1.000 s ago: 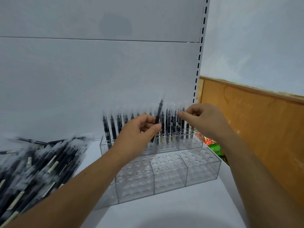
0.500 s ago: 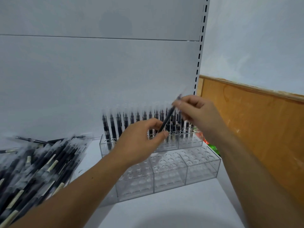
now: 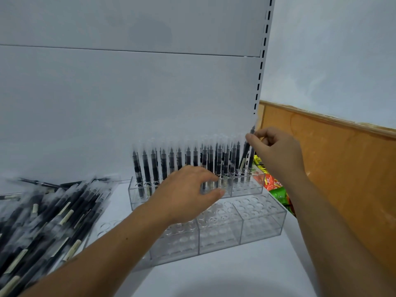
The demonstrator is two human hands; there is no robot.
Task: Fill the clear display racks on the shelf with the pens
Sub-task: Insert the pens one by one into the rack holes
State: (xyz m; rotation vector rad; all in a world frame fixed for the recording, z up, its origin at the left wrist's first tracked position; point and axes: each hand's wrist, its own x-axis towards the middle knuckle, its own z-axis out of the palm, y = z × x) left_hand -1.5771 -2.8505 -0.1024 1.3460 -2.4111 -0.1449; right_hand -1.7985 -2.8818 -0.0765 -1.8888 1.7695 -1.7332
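A stepped clear acrylic rack (image 3: 259, 224) stands on the white shelf. Its raised back tier holds a row of several black pens (image 3: 162, 166) standing upright in clear caps; the holes of the lower front tier show no pens. My right hand (image 3: 276, 153) pinches one black pen (image 3: 246, 150) near its top, tilted, over the right end of the back row. My left hand (image 3: 186, 194) hovers over the rack's left middle with fingers spread and relaxed, holding nothing. It hides part of the back row.
A big loose heap of black pens (image 3: 45, 217) lies on the shelf at the left. Colourful snack packets (image 3: 276, 185) sit just right of the rack, by a wooden panel (image 3: 334, 163). The white back panel (image 3: 128, 93) rises close behind.
My left hand has let go of the pen and dropped lower over the rack. My right hand has carried the pen rightward to the end of the back row.
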